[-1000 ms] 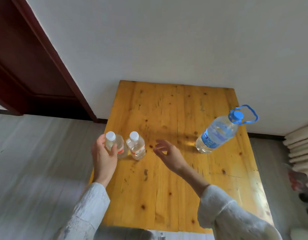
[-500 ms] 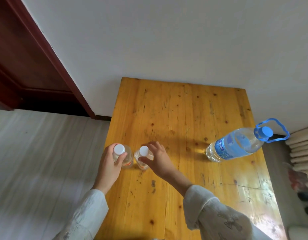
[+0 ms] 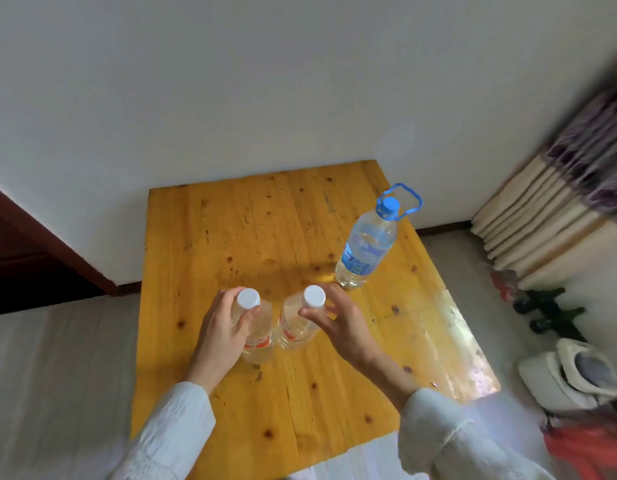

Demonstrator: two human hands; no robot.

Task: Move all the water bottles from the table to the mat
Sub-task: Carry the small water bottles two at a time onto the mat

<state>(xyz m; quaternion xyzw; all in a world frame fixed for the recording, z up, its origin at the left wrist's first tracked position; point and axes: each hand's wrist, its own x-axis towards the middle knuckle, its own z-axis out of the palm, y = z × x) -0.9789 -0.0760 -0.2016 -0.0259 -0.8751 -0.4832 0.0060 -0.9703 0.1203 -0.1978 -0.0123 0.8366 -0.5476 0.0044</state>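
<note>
In the head view, a wooden table (image 3: 258,237) stood against a white wall, and three water bottles were on or over it. The left hand (image 3: 218,332) was wrapped around the neck and shoulder of a small white-capped bottle (image 3: 253,327), fingers curled just under the cap. The right hand (image 3: 338,322) was closed on a second small bottle (image 3: 298,322) just beside the first, thumb and fingertips pinching below its cap. Gripping high at the necks probably let each hand lift one bottle straight up without knocking its neighbour, since the two bodies nearly touched. Whether either bottle had left the wood could not be told.

A large blue-capped bottle (image 3: 367,247) with a blue carry handle stood farther back from the small bottles, toward the person's right, untouched. No mat could be identified with certainty; folded bedding (image 3: 542,216) lay well to the right of the table. By my judgement the task was at its first pickup, with all three bottles yet to be carried.
</note>
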